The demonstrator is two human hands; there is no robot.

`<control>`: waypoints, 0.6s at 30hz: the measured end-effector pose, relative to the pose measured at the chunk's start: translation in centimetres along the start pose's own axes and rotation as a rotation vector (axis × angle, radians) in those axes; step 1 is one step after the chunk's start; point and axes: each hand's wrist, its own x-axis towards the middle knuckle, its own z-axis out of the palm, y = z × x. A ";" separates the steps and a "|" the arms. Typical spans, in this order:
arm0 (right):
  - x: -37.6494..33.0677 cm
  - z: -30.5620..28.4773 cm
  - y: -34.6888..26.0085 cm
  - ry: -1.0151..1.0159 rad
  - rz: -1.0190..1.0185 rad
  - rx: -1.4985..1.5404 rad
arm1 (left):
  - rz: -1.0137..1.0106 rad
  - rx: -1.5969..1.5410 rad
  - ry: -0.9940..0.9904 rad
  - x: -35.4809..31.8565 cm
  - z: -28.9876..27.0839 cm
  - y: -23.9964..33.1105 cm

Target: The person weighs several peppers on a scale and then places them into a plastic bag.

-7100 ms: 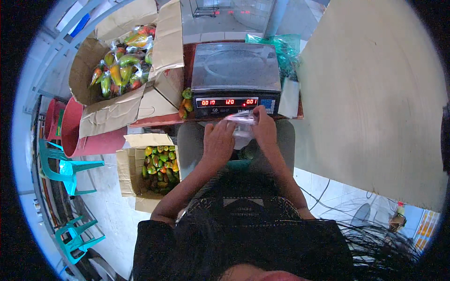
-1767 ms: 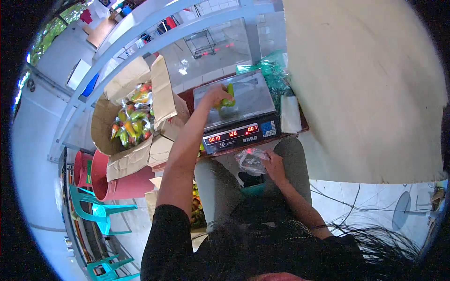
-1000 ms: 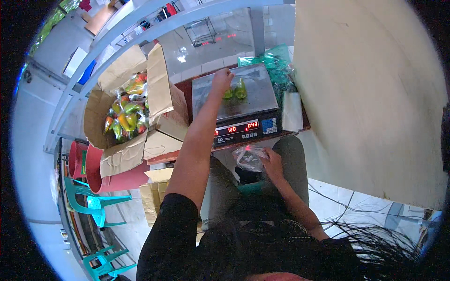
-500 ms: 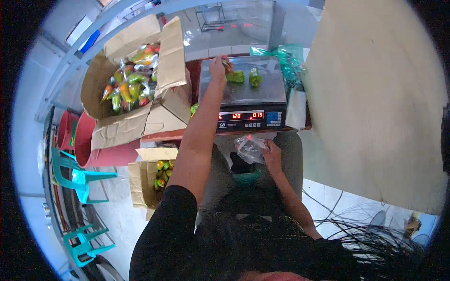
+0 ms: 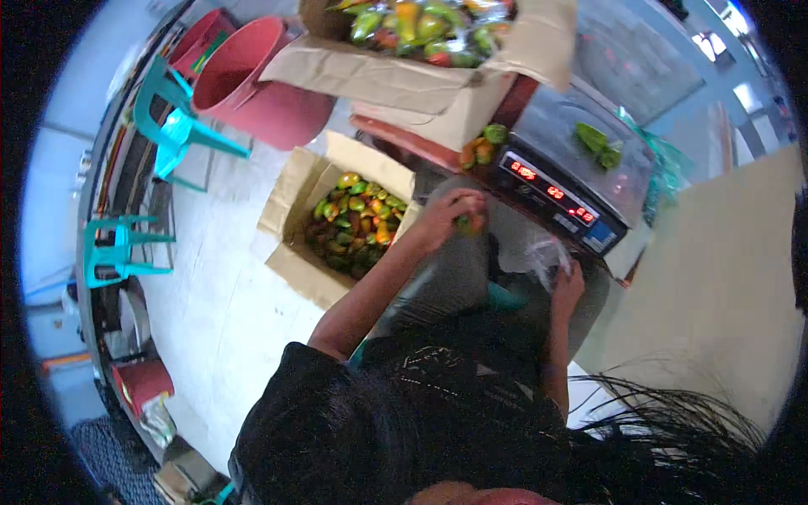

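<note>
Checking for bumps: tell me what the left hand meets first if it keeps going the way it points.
Likely the front of the scale: the left hand, holding a small fruit, points up-right toward it. Depth is unclear.

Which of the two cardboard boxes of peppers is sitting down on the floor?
The smaller open box beside the left hand; the bigger box sits higher, by the scale.

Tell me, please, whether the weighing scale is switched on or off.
On: the scale has red digits glowing on its front display, with green peppers on its pan.
</note>
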 end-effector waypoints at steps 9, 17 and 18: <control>0.4 -0.9 0.6 -0.072 0.049 -0.151 | -0.094 -0.049 0.848 -6.4 -18.8 -10.3; -1.4 -1.9 -4.1 -0.063 -0.058 -0.256 | -0.557 0.104 0.611 -7.9 -25.4 -20.3; -1.1 -1.8 -4.2 -0.115 -0.014 -0.243 | -0.550 0.253 0.606 -8.1 -26.2 -21.2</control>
